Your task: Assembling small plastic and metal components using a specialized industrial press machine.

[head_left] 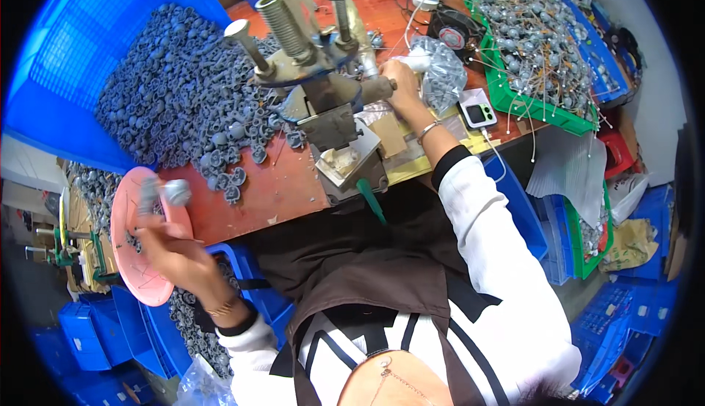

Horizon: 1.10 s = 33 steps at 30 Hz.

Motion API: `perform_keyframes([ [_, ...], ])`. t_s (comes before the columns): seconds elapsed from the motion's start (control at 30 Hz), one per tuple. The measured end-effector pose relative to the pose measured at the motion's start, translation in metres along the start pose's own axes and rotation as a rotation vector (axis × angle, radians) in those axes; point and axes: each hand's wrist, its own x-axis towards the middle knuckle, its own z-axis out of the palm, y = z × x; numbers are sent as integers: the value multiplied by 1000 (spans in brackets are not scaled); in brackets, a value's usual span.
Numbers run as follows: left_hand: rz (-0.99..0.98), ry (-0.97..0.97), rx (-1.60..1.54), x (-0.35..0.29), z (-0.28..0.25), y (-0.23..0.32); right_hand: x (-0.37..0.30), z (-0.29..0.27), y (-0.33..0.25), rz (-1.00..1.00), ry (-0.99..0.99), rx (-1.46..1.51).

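My left hand [176,255] is over the pink oval basin [139,288], blurred by motion. At its fingertips is a grey plastic part [149,199], smeared, with a rounder shiny grey piece [176,191] right beside it; whether the two are joined I cannot tell. My right hand [402,87] is closed around the pale handle [419,62] of the hand press, beside a metal shaft end. In front of me stands the press [323,87], with springs and bolts on top. Below its head is a small block [345,160] holding a pale piece.
Grey plastic parts [176,90] are heaped from a blue crate [66,61] onto the red table [279,186]. Right of the press lie a clear bag [440,75], a small device with a screen [477,109] and a black fan [455,28]. A green tray [547,116] holds wired parts.
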Motion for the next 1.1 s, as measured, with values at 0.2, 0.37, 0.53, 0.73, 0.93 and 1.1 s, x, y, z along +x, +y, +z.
perform_keyframes([
  [0.2, 405, 46, 828, 63, -49, -44, -4, -9, -15, -48, 101, 373],
  [0.37, 412, -605, 1242, 9, 12, -125, -22, -60, -32, -42, 136, 974],
  [0.53, 580, -656, 1569, 7, 9, -175, -34, -82, -26, -40, -98, 917],
  [0.73, 579, -644, 1161, -16, 9, -167, -28, -104, 24, -160, -309, 18],
  [0.93, 363, -889, 663, -77, 52, -148, -34, -159, -13, -115, -319, 551],
  [1.1, 414, -974, 756, -87, 71, -174, -53, -161, -24, -5, -159, 833],
])
